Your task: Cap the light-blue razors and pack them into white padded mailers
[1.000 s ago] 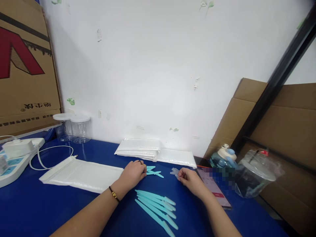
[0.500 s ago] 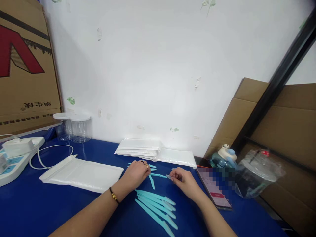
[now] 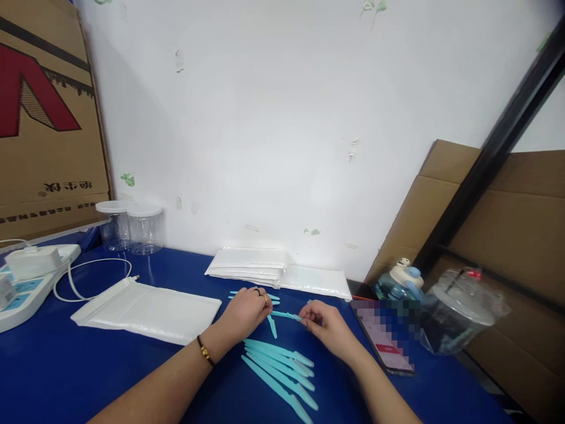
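A teal eyebrow razor (image 3: 285,314) spans the gap between my hands. My left hand (image 3: 248,311) is closed on its handle end. At the blade end, my right hand (image 3: 324,324) pinches a small clear blade cap (image 3: 297,318), which now overlaps the razor's tip; how far it covers the blade is too small to tell. Another teal razor (image 3: 272,327) lies just below my left fingers, and a couple more (image 3: 274,298) lie behind that hand, partly hidden. Nearer to me, several teal razors (image 3: 282,377) are fanned out on the blue table (image 3: 247,406).
A white padded mailer (image 3: 154,309) lies left of my left arm. Stacked white mailers (image 3: 247,262) rest by the wall. To the right are a phone (image 3: 386,341), a small figurine (image 3: 399,280) and a bagged clear tub (image 3: 459,312). A power strip (image 3: 39,288) and lidded jars (image 3: 145,229) stand left.
My right hand has shifted slightly left, bringing the clear cap from beside the razor's tip onto it. My left hand has barely moved.
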Demonstrator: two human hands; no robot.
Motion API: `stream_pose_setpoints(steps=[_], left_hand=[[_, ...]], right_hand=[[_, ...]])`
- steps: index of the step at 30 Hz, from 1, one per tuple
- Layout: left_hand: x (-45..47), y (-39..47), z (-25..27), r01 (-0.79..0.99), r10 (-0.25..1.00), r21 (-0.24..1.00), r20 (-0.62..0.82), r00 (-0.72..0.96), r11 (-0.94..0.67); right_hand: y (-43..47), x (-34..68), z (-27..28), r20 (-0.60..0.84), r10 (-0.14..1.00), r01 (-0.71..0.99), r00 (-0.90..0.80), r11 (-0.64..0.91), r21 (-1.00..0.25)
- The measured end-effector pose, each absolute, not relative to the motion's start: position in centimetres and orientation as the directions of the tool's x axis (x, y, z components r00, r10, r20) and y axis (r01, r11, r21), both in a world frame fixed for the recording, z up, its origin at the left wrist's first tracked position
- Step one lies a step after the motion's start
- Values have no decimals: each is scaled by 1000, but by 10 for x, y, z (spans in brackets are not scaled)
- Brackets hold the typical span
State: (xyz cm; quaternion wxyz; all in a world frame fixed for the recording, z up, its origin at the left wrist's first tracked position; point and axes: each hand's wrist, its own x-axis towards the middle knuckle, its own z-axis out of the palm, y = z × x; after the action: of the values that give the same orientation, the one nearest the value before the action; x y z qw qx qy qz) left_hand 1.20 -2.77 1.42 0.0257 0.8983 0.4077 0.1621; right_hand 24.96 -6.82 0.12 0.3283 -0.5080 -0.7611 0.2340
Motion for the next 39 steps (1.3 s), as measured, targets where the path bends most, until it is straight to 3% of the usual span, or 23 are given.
stream_pose_setpoints(steps=[10,15,27,29,34,39], left_hand=[[9,-26,0,661,693,206,226,685,-721],[2,-18,0,718,740,183,224,634,-671],[2,-13,-5,707,754,262,202,626,-657],[4,-13,-5,713,764,276,193,616,-645],[13,-17,-5,698,752,279,241,613,-659],[18,-20,-4,681,746,305,301,594,-666]], right_hand=[[-69,264,-2,96,944,632,-316,285,-720],[-57,296,-1,294,951,813,-97,247,-528],[-56,262,-7,257,937,927,-236,297,-231],[-58,257,-7,272,928,903,-256,330,-275],[-61,251,-6,203,945,723,-256,327,-608],[-64,254,-3,165,950,677,-267,306,-669]])
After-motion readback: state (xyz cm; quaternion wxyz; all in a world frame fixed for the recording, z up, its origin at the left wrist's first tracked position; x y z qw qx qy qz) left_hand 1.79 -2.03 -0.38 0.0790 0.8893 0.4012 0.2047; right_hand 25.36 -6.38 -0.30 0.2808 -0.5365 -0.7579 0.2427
